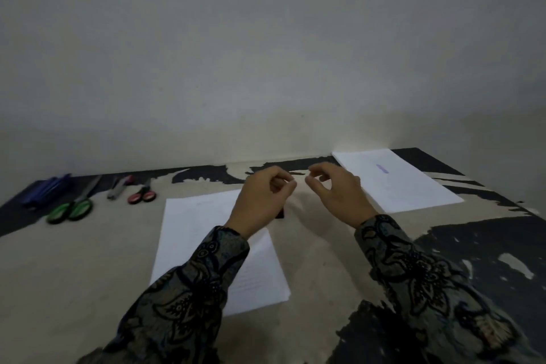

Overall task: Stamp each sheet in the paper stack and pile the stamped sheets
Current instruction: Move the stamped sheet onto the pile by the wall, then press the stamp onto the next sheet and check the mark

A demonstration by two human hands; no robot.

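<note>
A stack of white paper [192,233] lies in the middle of the worn table [74,260]. My left hand [263,201] hovers over the stack's far right corner, fingers loosely curled, holding nothing. My right hand [336,192] hovers just to its right, fingers also loosely curled and empty. A small dark object [280,214], possibly the stamp, shows on the table beneath my left hand, mostly hidden. At the back right lies a white sheet pile [413,192] whose top sheet bears a purple stamp mark [382,169].
Along the far left edge lie blue pens [47,189], green-handled scissors [71,210], a marker [118,186] and small red-handled scissors [141,195]. A plain wall [266,68] rises directly behind the table. Patterned sleeves cover both forearms.
</note>
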